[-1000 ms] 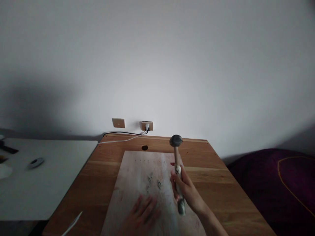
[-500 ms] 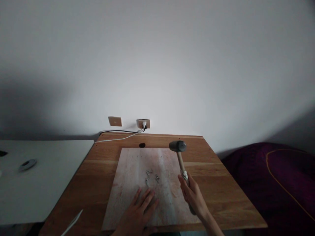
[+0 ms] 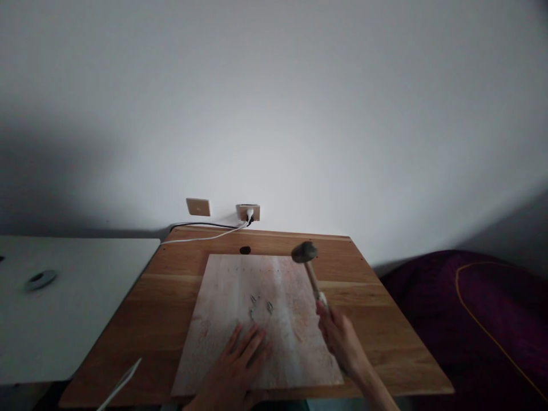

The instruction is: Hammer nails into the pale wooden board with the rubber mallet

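Observation:
My right hand (image 3: 340, 337) is wrapped round the handle of a mallet (image 3: 304, 252) with a dark head and a pale wooden shaft. The mallet's head is raised over the upper right part of a pale, worn board (image 3: 295, 337). On the board's near left part lies my left hand (image 3: 240, 357), fingers spread and flat, holding nothing. Just beyond its fingertips are several small metal pieces (image 3: 269, 307), perhaps nails or screws, too blurred to tell. A row of small dark marks (image 3: 260, 270) crosses the far part of the board.
The board rests on a wooden table (image 3: 149, 319). A white table (image 3: 64, 337) at left bears a grey ring-shaped object (image 3: 41, 279). White and black cables run to a wall socket (image 3: 248, 213). A purple bean bag or cushion (image 3: 428, 297) bulges at right.
The mallet's head has tilted a little to the left, and my right hand has shifted slightly right. My left hand stays flat on the board. The whole view has moved slightly.

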The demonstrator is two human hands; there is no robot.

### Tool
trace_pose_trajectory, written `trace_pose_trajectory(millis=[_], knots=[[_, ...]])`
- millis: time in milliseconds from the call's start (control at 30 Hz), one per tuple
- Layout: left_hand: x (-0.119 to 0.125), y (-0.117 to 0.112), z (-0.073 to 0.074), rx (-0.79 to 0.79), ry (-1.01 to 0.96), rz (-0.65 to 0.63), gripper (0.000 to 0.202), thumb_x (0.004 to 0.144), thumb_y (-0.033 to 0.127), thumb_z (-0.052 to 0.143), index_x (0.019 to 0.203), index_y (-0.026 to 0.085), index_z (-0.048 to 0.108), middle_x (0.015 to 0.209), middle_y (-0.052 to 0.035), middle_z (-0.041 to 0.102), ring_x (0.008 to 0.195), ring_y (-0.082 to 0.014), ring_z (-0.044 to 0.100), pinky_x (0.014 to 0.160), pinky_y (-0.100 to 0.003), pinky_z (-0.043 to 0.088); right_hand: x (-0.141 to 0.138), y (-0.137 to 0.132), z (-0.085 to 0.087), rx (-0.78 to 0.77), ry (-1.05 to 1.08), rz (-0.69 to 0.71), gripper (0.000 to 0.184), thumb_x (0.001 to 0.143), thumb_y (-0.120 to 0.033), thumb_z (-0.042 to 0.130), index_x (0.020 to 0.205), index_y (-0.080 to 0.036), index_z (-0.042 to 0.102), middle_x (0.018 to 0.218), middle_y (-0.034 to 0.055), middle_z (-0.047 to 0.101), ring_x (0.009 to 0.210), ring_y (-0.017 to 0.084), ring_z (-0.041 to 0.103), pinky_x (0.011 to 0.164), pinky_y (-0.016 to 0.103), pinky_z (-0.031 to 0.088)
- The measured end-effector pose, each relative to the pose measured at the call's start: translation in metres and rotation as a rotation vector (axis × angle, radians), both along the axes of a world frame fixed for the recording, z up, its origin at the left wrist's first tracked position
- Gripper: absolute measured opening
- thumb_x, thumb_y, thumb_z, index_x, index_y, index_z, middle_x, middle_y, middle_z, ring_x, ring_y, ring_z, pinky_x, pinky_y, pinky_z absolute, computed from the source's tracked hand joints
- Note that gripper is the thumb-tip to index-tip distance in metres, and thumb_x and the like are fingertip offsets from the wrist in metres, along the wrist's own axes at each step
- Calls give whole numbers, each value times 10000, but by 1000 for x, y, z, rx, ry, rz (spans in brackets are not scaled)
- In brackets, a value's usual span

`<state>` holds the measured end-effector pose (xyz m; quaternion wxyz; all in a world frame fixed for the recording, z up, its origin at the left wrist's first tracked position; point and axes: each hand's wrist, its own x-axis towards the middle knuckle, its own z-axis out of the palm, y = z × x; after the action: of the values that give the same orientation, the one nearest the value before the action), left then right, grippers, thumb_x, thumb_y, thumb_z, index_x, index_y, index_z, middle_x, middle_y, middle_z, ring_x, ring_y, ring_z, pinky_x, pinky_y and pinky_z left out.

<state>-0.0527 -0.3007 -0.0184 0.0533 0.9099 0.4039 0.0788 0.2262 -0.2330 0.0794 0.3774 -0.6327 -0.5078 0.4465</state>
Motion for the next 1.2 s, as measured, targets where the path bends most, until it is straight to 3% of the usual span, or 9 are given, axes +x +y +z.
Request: trace_pose_trajectory(millis=[100, 233, 367, 467, 633, 767, 933, 1000, 1200], knots=[[-2, 2, 1, 99, -29, -44, 792, 974, 635, 524, 1612, 217, 313, 1623, -160, 411, 1495, -368, 368, 1209, -579, 322, 3, 9, -25, 5, -140, 24, 677, 761, -920, 486, 694, -246, 483, 534, -58, 379, 448, 103, 355, 399, 231, 263], [-1, 6, 19, 108, -130, -37, 709, 954, 622, 570, 1503, 183, 478, 1498, -148, 559, 1394, -346, 480, 1168, -531, 392, 13, 3, 12, 29, -14, 52, 576, 853, -806, 551, 775, -239, 489, 581, -82, 357, 461, 81, 313, 412, 211, 252], [5, 26, 44, 86, -280, 98, 330, 972, 257, 592, 1297, 211, 619, 1262, -82, 690, 1164, -259, 619, 1059, -447, 490, 16, -6, 41, 210, 72, -27, 478, 942, -709, 531, 829, -247, 484, 586, -68, 449, 470, 97, 389, 421, 202, 316], [9, 50, 54, 152, -331, 132, 324, 940, 86, 526, 1219, 206, 639, 1150, -82, 704, 1045, -239, 646, 948, -417, 532, 9, -9, 18, 299, 120, -112, 495, 941, -732, 506, 825, -253, 459, 568, -79, 444, 462, 92, 388, 432, 196, 332], [19, 84, 53, 214, -273, 23, 251, 944, 41, 526, 1099, 192, 655, 1025, -62, 700, 932, -217, 652, 870, -384, 528, -9, -9, -19, -248, 174, -30, 699, 686, -927, 591, 765, -244, 463, 513, -118, 345, 386, 45, 248, 353, 172, 188], [29, 96, 52, 215, -104, -132, 150, 987, 86, 526, 986, 170, 649, 891, -43, 677, 871, -212, 648, 846, -365, 518, 2, -7, 47, -68, 230, -150, 682, 674, -887, 673, 776, -232, 512, 519, -108, 391, 366, 43, 296, 339, 168, 222], [39, 102, 51, 144, -57, -147, 185, 989, 60, 512, 930, 166, 651, 937, -54, 686, 919, -213, 652, 874, -350, 508, 19, -13, 124, 708, 409, -285, 541, 880, -832, 496, 813, -295, 497, 470, -98, 441, 323, 95, 328, 357, 220, 332], [41, 104, 50, 114, -57, -123, 212, 986, 56, 501, 898, 170, 656, 926, -52, 681, 909, -211, 653, 873, -348, 509, 18, -13, 100, 687, 330, -297, 587, 837, -879, 471, 782, -295, 461, 463, -92, 410, 332, 109, 324, 353, 236, 326], [41, 106, 53, 53, -30, -93, 221, 967, 47, 497, 899, 162, 673, 967, -60, 680, 924, -221, 659, 867, -344, 529, 12, 3, -24, -209, -152, 55, 709, 711, -965, 481, 645, -259, 494, 462, -38, 424, 380, 126, 414, 350, 239, 243]])
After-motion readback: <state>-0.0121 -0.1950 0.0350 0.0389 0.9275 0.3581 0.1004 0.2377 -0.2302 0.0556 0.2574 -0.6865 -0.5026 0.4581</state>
